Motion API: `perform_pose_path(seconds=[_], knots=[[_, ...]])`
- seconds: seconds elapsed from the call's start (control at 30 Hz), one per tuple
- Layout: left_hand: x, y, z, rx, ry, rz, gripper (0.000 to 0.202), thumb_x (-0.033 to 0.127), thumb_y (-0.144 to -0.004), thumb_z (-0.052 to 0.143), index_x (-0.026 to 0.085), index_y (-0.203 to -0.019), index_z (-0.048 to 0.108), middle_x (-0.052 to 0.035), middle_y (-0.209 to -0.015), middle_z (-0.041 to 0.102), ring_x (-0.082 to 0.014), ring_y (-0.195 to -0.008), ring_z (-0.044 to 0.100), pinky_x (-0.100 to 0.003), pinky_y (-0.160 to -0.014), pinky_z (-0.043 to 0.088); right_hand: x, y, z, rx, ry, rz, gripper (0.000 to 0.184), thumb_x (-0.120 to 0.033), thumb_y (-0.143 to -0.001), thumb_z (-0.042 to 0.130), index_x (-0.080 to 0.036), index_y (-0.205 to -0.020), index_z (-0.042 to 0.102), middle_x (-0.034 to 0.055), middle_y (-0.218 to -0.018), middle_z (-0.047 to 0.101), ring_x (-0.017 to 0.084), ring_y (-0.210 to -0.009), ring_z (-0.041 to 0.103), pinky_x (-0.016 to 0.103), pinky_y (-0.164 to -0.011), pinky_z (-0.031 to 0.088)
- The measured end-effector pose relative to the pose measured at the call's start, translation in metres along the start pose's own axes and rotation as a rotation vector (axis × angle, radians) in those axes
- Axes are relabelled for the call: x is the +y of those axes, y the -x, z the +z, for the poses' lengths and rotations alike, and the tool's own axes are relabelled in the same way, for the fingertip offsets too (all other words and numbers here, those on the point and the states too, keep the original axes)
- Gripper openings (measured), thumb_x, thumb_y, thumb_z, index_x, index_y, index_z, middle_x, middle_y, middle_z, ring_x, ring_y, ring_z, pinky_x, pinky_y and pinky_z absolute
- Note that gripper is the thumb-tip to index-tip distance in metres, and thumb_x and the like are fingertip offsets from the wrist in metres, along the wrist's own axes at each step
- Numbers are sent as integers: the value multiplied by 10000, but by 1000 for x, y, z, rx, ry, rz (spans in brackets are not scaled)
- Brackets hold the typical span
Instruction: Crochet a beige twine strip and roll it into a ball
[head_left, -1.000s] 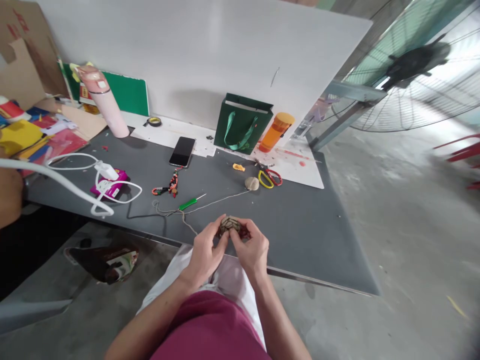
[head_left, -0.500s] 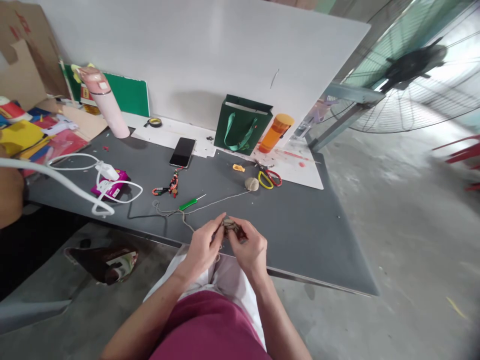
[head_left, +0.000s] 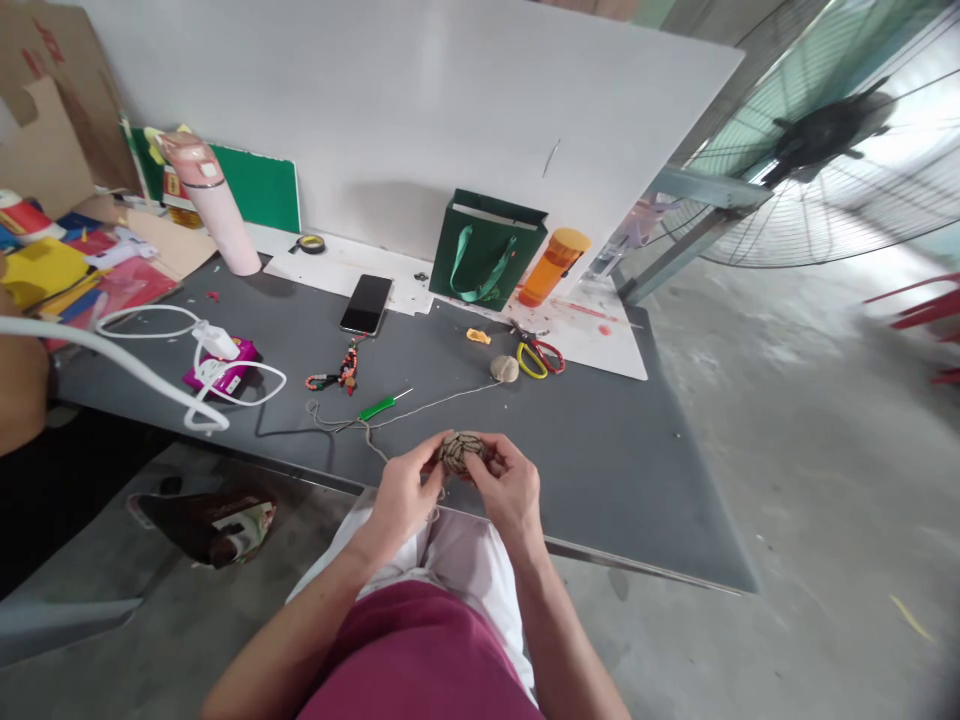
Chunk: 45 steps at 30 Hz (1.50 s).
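Note:
Both my hands hold a small round object wrapped in tan cord point(head_left: 459, 451) just above the near edge of the grey table point(head_left: 615, 470). My left hand point(head_left: 403, 492) pinches its left side and my right hand point(head_left: 510, 490) grips its right side, fingers curled. A thin cord point(head_left: 427, 403) runs from the object across the table to a small tan spool point(head_left: 504, 368). A green-handled tool point(head_left: 381, 404) lies beside that cord.
On the table lie yellow and red scissors point(head_left: 537, 357), a phone point(head_left: 366, 303), a bead string point(head_left: 335, 374), a green gift bag point(head_left: 486, 249), an orange bottle point(head_left: 552, 264), a pink bottle point(head_left: 214, 208) and a white charger cable point(head_left: 199, 372). A large fan point(head_left: 832, 170) stands at right.
The wrapped object has been turned in my fingers, so its cord-covered round face shows upward again. My hands stay in the same place at the table's edge.

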<state>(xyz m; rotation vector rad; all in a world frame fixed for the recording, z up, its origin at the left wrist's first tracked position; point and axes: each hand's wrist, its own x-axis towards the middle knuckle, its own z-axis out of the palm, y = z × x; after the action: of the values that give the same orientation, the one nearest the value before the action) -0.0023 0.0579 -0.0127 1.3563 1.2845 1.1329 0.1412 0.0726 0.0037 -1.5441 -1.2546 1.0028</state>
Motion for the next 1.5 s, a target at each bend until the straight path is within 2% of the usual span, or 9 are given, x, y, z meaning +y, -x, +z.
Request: perform_pose_path(seconds=[0.17,0.33,0.5,0.77,0.87,0.97,1.13,1.33,1.5], knots=[[-3,2,12,51,48,-26,432,151,-890,530,142,-1301,660,-112,-1180,783,-229,-993,762,-321,-884,608,-1,-1,3,59,18,0,257,-353,-729,642,-187,-899,741,45,-771,780,199,-636,717,305,-626,605],[-3,1,13,54,80,-39,405,180,-884,564,148,-1269,685,-99,-1151,793,-238,-1006,761,-331,-902,606,2,-3,6,71,-6,1,273,-374,-724,633,-175,-883,733,66,-772,786,213,-653,724,312,-621,603],[1,4,17,78,89,-61,424,203,-926,520,145,-1322,658,-94,-1150,793,-230,-984,765,-346,-907,601,4,-3,11,147,54,-12,261,-375,-723,634,-196,-892,723,37,-750,774,196,-606,697,321,-643,601],[5,11,32,110,193,-69,494,287,-982,491,172,-1461,531,-124,-1361,694,-232,-1193,688,-369,-1039,545,6,3,20,209,62,-52,237,-367,-774,627,-198,-909,723,42,-761,780,189,-629,698,309,-652,589],[4,9,32,132,192,-62,466,309,-987,491,173,-1427,560,-121,-1391,674,-234,-1223,670,-379,-1082,511,7,6,20,173,29,-49,286,-389,-803,635,-187,-978,735,69,-845,798,203,-697,729,336,-712,618],[1,1,26,133,210,-67,430,311,-970,505,137,-1347,618,-134,-1306,724,-245,-1155,701,-382,-1036,542,7,6,15,70,-43,-25,379,-444,-836,633,-177,-1084,738,103,-967,808,239,-817,767,366,-765,641],[-4,-11,13,92,217,-87,359,304,-932,530,125,-1183,713,-120,-1155,784,-261,-1066,732,-383,-941,590,4,0,3,-94,-130,71,537,-592,-911,503,-161,-1103,759,100,-850,803,235,-607,742,352,-548,638],[-3,-11,8,80,162,-74,337,324,-926,562,143,-1163,719,-103,-1149,786,-245,-1066,732,-358,-973,568,9,-2,5,-8,-28,16,430,-512,-794,684,-169,-1040,765,84,-817,795,230,-674,747,314,-580,627],[-9,-14,9,82,102,-44,338,320,-947,533,137,-1169,710,-111,-1155,786,-239,-1041,744,-349,-934,590,15,-4,8,-39,-84,28,446,-528,-823,635,-175,-1062,766,82,-842,797,219,-648,736,322,-569,625]])
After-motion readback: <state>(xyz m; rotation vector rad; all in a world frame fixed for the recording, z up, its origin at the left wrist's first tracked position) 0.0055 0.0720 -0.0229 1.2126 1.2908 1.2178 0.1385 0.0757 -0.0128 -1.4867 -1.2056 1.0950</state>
